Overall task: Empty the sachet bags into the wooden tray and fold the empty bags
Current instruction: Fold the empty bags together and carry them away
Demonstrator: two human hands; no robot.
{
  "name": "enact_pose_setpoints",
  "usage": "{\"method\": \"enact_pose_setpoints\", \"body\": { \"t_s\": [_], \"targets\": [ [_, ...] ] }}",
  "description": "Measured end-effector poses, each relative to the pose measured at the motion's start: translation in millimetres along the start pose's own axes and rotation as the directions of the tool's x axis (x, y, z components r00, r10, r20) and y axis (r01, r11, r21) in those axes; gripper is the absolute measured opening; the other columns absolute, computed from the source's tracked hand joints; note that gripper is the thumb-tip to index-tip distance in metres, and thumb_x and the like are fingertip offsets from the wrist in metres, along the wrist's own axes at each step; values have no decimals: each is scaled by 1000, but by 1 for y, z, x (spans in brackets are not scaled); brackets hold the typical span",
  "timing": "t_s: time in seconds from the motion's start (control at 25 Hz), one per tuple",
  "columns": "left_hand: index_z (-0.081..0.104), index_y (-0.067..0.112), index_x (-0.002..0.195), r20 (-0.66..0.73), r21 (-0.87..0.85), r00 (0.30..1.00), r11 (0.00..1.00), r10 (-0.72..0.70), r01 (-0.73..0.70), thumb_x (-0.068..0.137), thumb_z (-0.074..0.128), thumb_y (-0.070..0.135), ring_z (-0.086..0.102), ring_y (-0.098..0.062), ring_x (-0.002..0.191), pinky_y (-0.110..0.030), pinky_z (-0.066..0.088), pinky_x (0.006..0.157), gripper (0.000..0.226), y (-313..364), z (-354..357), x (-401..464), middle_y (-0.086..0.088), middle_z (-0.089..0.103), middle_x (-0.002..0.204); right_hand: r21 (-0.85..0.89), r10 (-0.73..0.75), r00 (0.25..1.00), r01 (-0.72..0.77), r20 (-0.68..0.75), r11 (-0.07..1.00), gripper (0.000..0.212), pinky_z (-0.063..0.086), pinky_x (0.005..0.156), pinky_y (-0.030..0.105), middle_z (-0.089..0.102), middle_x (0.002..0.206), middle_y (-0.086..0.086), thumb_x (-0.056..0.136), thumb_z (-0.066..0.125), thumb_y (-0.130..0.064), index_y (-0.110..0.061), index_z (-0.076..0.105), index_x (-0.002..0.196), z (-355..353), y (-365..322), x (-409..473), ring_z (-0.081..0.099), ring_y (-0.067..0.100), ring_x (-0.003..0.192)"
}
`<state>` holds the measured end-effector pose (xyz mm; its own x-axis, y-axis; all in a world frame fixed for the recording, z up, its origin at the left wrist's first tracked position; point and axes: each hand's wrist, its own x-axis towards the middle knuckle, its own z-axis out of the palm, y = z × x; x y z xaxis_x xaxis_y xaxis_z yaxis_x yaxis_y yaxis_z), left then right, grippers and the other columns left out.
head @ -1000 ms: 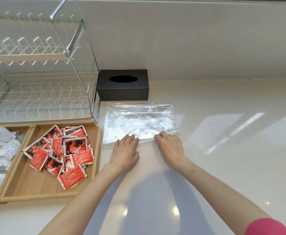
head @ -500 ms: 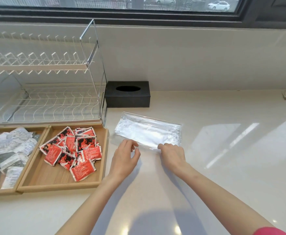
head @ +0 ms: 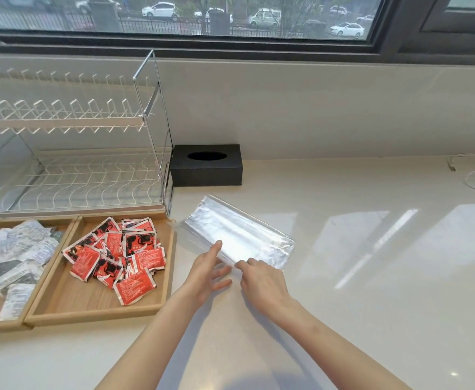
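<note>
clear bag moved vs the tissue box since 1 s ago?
Yes. The clear bag was flat and square to the black tissue box; now it is folded narrower and skewed, its right end farther from the box.

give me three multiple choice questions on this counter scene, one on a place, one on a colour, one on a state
1. Where do the red sachets lie?
A. in the wooden tray
B. on the dish rack
C. on the tissue box

2. What colour is the tissue box?
A. white
B. black
C. red

3. How does the clear bag lie?
A. rolled into a ball
B. hung on the rack
C. folded into a narrow strip on the counter

Answers:
1 A, the sachets are heaped inside the tray's right compartment.
2 B, the box by the wall is black.
3 C, the bag lies folded flat, with the left hand and the right hand at its near edge.
</note>
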<state>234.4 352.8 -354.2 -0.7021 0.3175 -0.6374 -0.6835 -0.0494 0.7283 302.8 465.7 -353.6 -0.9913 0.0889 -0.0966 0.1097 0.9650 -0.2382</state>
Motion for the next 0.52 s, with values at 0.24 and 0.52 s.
{"method": "enact_pose_setpoints", "body": {
  "t_s": [0.24,0.52],
  "targets": [
    [50,2,104,-52,63,998,998,28,-24,91,46,15,59,-26,77,-34,56,63,19,-7,-1,-2,-15,56,91,121,-47,994,35,99,992,38,40,86,40,52,120,9,92,37,-20,-18,45,129,7,-4,-19,49,30,111],
    [49,13,101,-106,54,987,992,118,-113,90,36,-5,63,-17,68,-23,51,39,25,-7,-2,-9,-8,63,86,499,64,990,-117,122,858,38,39,97,33,53,121,4,95,36,-41,-22,52,123,0,15,-14,54,16,107]
  ]
}}
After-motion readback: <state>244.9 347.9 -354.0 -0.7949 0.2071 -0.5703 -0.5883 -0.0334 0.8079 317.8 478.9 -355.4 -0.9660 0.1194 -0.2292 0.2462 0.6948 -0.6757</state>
